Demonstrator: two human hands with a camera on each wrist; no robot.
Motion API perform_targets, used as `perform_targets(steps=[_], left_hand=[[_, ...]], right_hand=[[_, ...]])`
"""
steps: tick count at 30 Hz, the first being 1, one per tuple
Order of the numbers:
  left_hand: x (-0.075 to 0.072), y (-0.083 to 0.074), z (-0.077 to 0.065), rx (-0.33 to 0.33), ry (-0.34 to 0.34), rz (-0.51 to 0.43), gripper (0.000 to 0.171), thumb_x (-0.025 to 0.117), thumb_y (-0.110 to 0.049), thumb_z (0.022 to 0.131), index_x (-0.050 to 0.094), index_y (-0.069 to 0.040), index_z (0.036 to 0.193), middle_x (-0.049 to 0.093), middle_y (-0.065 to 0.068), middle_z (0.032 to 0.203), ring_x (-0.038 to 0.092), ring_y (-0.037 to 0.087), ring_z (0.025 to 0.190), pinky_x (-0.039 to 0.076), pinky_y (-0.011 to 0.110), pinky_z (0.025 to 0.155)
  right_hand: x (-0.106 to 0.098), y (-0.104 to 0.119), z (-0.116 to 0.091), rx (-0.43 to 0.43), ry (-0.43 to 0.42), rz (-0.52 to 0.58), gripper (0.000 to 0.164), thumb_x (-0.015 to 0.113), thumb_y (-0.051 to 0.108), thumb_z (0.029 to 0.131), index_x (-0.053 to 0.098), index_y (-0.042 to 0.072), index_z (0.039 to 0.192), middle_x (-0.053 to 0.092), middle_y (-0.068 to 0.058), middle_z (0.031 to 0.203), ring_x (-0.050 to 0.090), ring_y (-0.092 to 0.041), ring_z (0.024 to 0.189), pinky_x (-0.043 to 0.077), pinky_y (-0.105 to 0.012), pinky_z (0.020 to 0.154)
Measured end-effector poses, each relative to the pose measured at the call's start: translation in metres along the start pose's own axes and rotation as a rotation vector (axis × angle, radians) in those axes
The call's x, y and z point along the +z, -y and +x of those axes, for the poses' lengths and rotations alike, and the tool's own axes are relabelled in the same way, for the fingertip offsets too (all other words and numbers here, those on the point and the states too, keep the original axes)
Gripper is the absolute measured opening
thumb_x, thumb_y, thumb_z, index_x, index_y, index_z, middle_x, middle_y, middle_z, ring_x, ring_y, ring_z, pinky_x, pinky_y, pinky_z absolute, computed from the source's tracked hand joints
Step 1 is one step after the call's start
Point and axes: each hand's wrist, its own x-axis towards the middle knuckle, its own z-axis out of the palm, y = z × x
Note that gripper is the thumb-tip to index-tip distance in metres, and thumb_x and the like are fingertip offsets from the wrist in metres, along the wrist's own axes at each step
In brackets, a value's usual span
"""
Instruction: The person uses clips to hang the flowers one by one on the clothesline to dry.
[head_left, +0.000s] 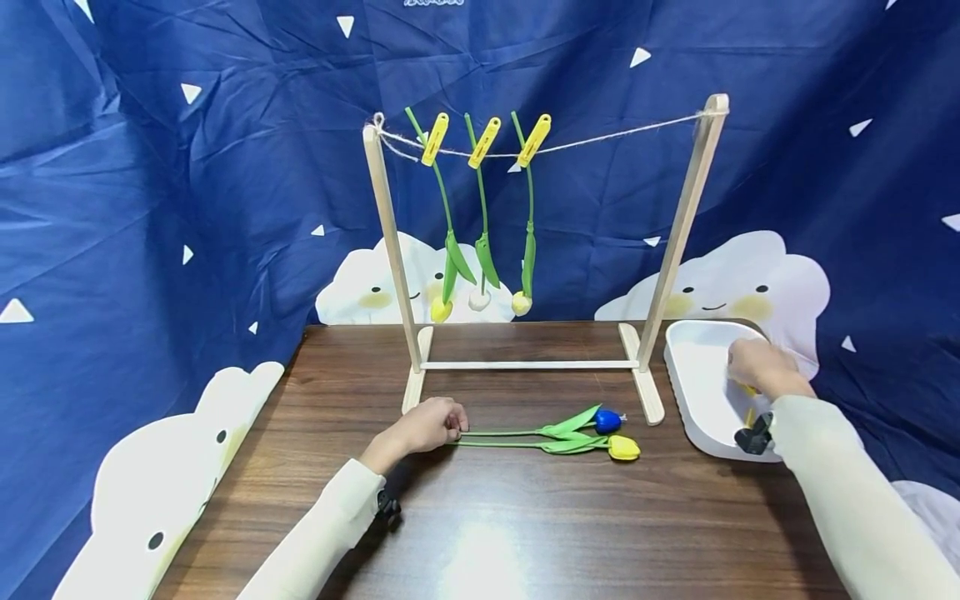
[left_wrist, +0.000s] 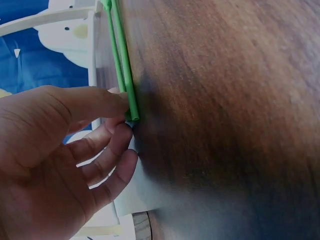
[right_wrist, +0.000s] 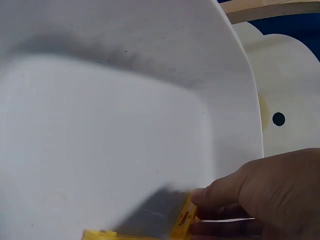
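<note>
Glossy dark-grained tabletop (head_left: 525, 508) nearest, catching a glare, and there the left hand (head_left: 422, 423) pinched at green stems (head_left: 502, 445), one or both hard to tell, the blue tulip (head_left: 607, 421) beside the yellow tulip (head_left: 624, 448). Well apart, the right hand (head_left: 765, 367) clamped a yellow clothespin (right_wrist: 184, 219) inside the smooth white tray (head_left: 681, 400), near the wooden frame's (head_left: 684, 217) right foot! Behind, three tulips (head_left: 487, 260) dangled heads-down, clipped to rough twine (head_left: 630, 132), before a creased blue cloud-print curtain (head_left: 262, 167).
</note>
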Motion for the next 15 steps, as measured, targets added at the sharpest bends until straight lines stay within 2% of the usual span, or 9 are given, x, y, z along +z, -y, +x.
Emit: perform_targets(steps=[5,11,15], left_hand=[[0.0023,0.0009,0.0001,0.006,-0.015,0.033,0.011,0.072,-0.002,0.088,0.068,-0.012,0.092,0.064,0.001,0.088,0.058,0.011,0.082,0.051,0.031,0.078],[0.001,0.0011,0.0,-0.016,-0.028,-0.038,0.01,0.067,-0.005,0.092,0.062,-0.012,0.098,0.064,-0.004,0.085,0.057,0.012,0.079,0.05,0.033,0.075],[-0.0002,0.0003,-0.0007,-0.018,-0.035,-0.068,0.005,0.064,-0.008,0.096,0.065,-0.012,0.1,0.066,-0.003,0.088,0.058,0.012,0.081,0.051,0.034,0.077]], right_hand=[[0.0045,0.0,0.001,-0.021,0.01,0.016,0.014,0.053,0.004,0.088,0.062,0.004,0.078,0.055,-0.011,0.073,0.054,-0.026,0.066,0.04,-0.037,0.059],[0.0036,0.0002,0.0032,-0.037,0.028,0.013,0.011,0.056,0.005,0.086,0.067,0.005,0.083,0.056,-0.01,0.074,0.053,-0.026,0.068,0.04,-0.038,0.06],[0.0043,-0.0004,0.0065,-0.052,0.023,0.0,0.011,0.056,0.005,0.083,0.066,0.007,0.081,0.056,-0.009,0.075,0.052,-0.027,0.07,0.039,-0.037,0.059]])
